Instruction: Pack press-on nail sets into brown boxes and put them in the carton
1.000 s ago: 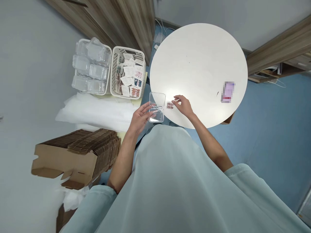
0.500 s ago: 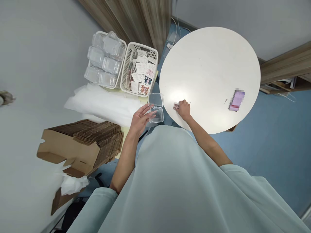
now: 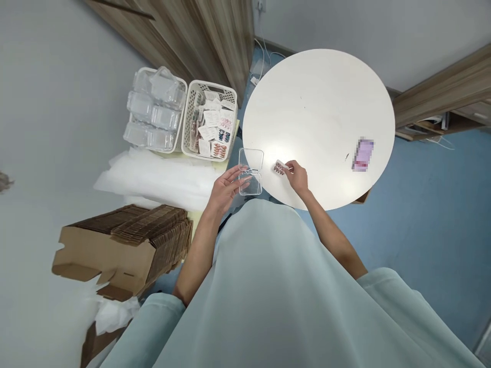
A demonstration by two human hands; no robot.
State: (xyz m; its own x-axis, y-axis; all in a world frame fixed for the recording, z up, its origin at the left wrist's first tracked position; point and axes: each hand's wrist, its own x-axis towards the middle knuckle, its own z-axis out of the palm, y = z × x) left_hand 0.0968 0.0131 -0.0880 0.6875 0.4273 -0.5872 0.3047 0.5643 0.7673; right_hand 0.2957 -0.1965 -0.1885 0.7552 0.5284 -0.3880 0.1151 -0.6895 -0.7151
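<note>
My left hand (image 3: 226, 190) grips a small clear plastic box (image 3: 251, 159) with its hinged lid raised; nothing shows inside it. Between the thumb and fingers of my right hand (image 3: 296, 177) is a small card of press-on nails (image 3: 280, 167), with rows of dark reddish nails on white. The card is over the near left edge of the round white table (image 3: 326, 112), a short way right of the clear box. The two do not touch.
Left of the table, one white basket (image 3: 185, 138) holds several nail cards; another holds clear plastic packs (image 3: 153, 105). White foam sheeting (image 3: 157, 176) and folded cardboard boxes (image 3: 111, 250) lie nearer. A purple pixelated object (image 3: 362, 154) rests on the table's right side.
My right hand has lifted the nail card from the table and tilted it, showing more of its face. The clear box has shifted slightly right with my left hand. The whole view has shifted.
</note>
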